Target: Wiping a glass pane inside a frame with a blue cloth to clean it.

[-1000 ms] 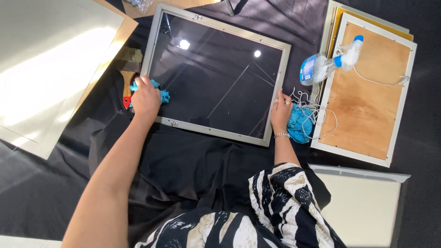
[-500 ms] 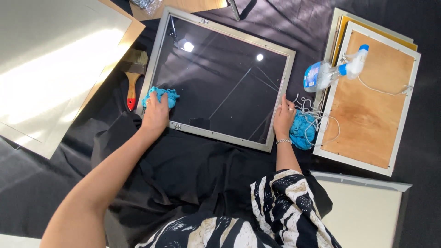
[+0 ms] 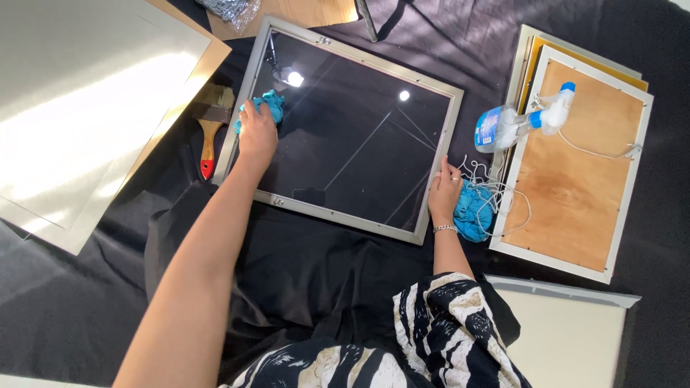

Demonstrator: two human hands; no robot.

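Observation:
A silver picture frame (image 3: pixel 440 161) with dark reflective glass lies on black cloth in front of me. My left hand (image 3: pixel 256 133) presses a blue cloth (image 3: pixel 267 105) against the glass near the frame's left edge. My right hand (image 3: pixel 443 192) rests on the frame's right edge with its fingers spread flat. A second blue cloth (image 3: pixel 473 209) lies bunched right beside that hand, tangled with white string (image 3: pixel 496 188).
A spray bottle (image 3: pixel 521 123) lies on a wooden-backed frame (image 3: pixel 582 165) at the right. A red-handled brush (image 3: pixel 209 133) sits left of the silver frame. Large pale boards (image 3: pixel 79 108) fill the upper left. Another white frame (image 3: pixel 575 330) lies at lower right.
My left hand has slid the blue cloth from the frame's lower-left corner up along the left edge onto the glass. My right hand has stayed on the right edge.

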